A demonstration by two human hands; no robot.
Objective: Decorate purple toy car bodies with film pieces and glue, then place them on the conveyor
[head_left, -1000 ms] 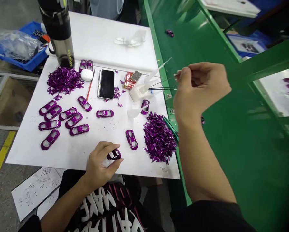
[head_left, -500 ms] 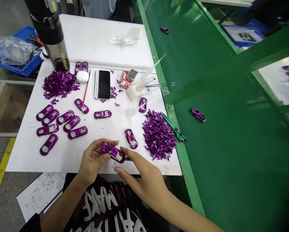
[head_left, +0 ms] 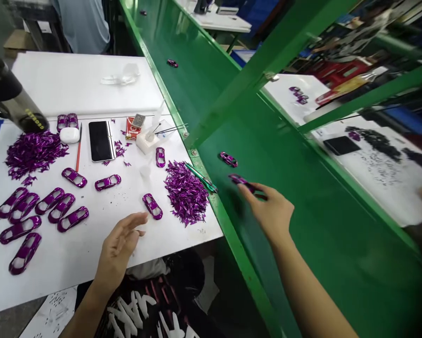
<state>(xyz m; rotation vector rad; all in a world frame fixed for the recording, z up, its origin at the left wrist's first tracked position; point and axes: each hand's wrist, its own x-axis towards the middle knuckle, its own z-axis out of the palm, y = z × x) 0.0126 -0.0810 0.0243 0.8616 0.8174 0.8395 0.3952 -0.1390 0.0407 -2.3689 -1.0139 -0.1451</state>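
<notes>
The green conveyor belt [head_left: 302,225] runs along the right edge of the white work table [head_left: 91,249]. The person's right hand [head_left: 272,213] is extended across the table edge and sits over the belt, palm down. Its fingers [head_left: 248,195] are stretched forward and only slightly curled.

The glossy purple plastic toy-car shell [head_left: 242,180] lies on the belt at the tips of the right index finger and thumb, on their far side. Motion blur covers the contact area. The view does not show whether the fingertips pinch the shell or merely touch it.

The left hand [head_left: 119,246] is above the near part of the table, palm turned inward, with its fingers spread loosely. It holds nothing. The nearest item to it is a single purple shell on the table [head_left: 152,205], just beyond the fingertips and apart from them.

A second purple shell on the belt [head_left: 228,159] lies just beyond the first, nearer the table edge. A heap of purple plastic offcuts [head_left: 186,190] lies between the single shell on the table and the belt, with a green utility knife [head_left: 201,177] at the table edge.

Change against half a second earlier:
- Both hands then met on one shell at the near table edge. The left hand has since let go.
- The right hand has moved out over the belt.
- The belt then carried one shell beside the knife. It now carries two.
</notes>
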